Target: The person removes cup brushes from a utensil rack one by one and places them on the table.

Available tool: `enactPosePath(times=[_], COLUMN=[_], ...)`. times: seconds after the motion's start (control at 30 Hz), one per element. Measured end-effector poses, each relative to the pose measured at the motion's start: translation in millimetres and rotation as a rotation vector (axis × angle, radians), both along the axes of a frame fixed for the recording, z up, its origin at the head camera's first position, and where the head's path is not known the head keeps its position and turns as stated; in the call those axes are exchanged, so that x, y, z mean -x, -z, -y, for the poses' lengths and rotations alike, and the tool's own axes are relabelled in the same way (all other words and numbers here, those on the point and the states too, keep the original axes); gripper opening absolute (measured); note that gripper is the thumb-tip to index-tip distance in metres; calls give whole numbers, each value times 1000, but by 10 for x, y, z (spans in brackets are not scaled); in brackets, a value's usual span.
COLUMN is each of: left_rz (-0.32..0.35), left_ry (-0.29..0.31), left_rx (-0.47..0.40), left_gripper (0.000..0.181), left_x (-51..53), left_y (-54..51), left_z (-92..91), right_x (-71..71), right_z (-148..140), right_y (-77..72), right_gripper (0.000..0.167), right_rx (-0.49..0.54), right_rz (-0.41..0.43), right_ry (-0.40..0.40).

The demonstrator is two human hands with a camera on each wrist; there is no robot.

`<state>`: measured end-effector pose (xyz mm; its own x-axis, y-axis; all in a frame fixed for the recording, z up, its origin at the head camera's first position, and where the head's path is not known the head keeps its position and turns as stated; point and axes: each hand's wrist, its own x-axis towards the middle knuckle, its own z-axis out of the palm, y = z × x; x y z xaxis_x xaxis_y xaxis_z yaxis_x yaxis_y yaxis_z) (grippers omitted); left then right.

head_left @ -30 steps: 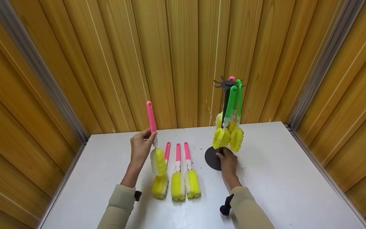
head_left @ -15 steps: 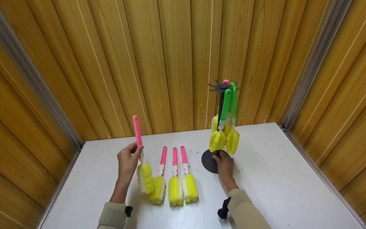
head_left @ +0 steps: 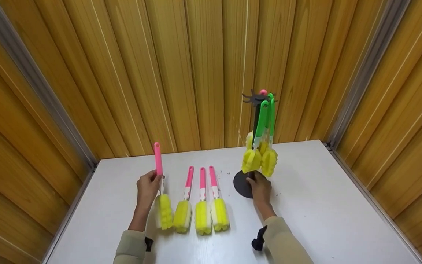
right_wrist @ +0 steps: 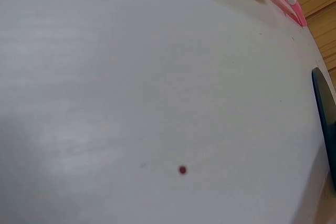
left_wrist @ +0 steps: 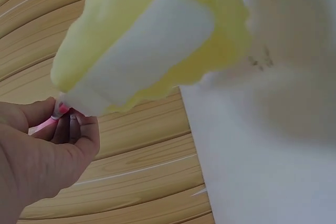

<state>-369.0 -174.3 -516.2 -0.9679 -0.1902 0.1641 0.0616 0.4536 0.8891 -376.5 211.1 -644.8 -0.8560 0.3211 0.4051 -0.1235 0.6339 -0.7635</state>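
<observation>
My left hand (head_left: pixel 147 190) pinches a sponge bottle brush (head_left: pixel 165 212) near the lower end of its pink handle. The brush stands nearly upright, its yellow and white sponge head downward; the left wrist view shows this sponge head (left_wrist: pixel 152 45) close up, beyond the left hand (left_wrist: pixel 47 156). Whether it touches the table is unclear. My right hand (head_left: pixel 261 187) grips the black stand low on its pole, just above the round base (head_left: pixel 241 185). Green-handled brushes (head_left: pixel 261 121) hang from the stand's hooks (head_left: pixel 255 98), with a pink handle end (head_left: pixel 263 92) behind them.
Between my hands lie three pink-handled brushes: a left one (head_left: pixel 182 216), a middle one (head_left: pixel 203 218) and a right one (head_left: pixel 220 214). The white table (head_left: pixel 317 205) ends at wood-patterned walls (head_left: pixel 203 73). A small red spot (right_wrist: pixel 182 170) marks the tabletop.
My left hand has moved left and down with the brush, away from the brush lying nearest it. My right hand keeps its grip on the stand.
</observation>
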Motion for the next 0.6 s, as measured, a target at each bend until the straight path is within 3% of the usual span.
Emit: enactPosePath(times=[0.2,0.37,0.6], left_rz=[48,115,204], left_ry=[0,2,22], left_rx=[-12,-25,-72], left_gripper=[25,28,30], left_x=[87,215,231], left_y=[300,518,679], left_z=[49,-42,-213], right_x=[16,25,28], right_z=[6,-33,-28], right_y=[18,-19,-18], right_gripper=[29,30,32], right_rx=[-4,-15,15], right_rz=[7,32,64], right_ry=[-23,-7,-28])
